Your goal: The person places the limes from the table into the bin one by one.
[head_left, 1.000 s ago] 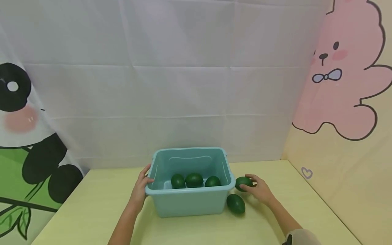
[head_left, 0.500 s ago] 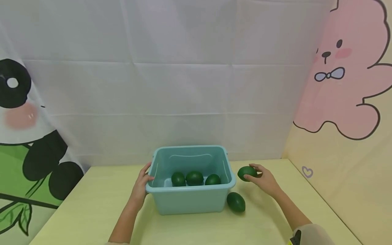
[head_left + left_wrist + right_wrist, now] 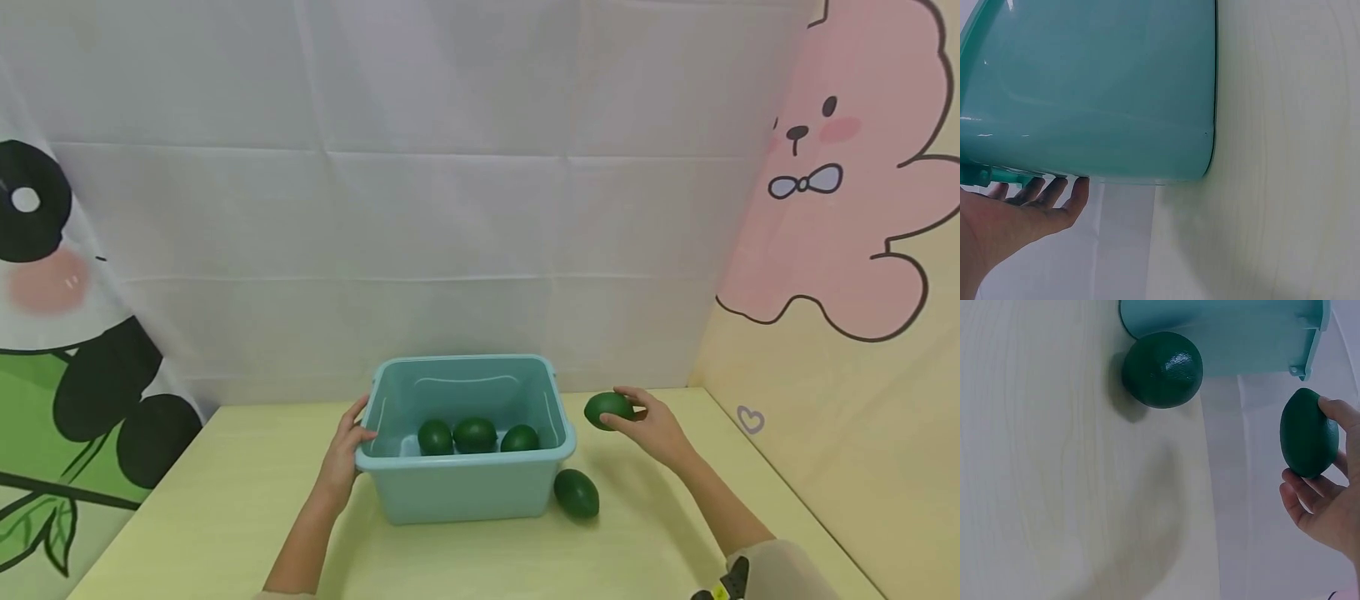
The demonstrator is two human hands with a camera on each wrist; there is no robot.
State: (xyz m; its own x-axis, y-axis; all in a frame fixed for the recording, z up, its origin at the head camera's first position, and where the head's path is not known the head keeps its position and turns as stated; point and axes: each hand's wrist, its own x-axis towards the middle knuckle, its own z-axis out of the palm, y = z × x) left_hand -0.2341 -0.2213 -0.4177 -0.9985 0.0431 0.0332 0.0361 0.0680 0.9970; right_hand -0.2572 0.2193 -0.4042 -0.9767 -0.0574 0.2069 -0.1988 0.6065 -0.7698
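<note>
A light teal plastic bin [image 3: 461,492] stands on the table, with three dark green avocados [image 3: 475,435] lying inside. My left hand [image 3: 342,460] grips its left rim, thumb over the edge and fingers against the outer wall; the left wrist view shows those fingertips [image 3: 1077,195] bent at the bin's side. To the right of the bin, my right hand [image 3: 654,431] holds another avocado [image 3: 606,410] between thumb and fingers, raised above the table. One more avocado [image 3: 577,493] rests on the table by the bin's front right corner.
The pale yellow table [image 3: 247,492] backs onto a white sheet [image 3: 450,217]. On the right rises a cream wall with a pink bear drawing [image 3: 832,225]; a panda drawing [image 3: 45,317] covers the left side.
My right hand has lifted its avocado up and slightly right, away from the bin's right side. The left hand, the bin and the other avocados have stayed in place.
</note>
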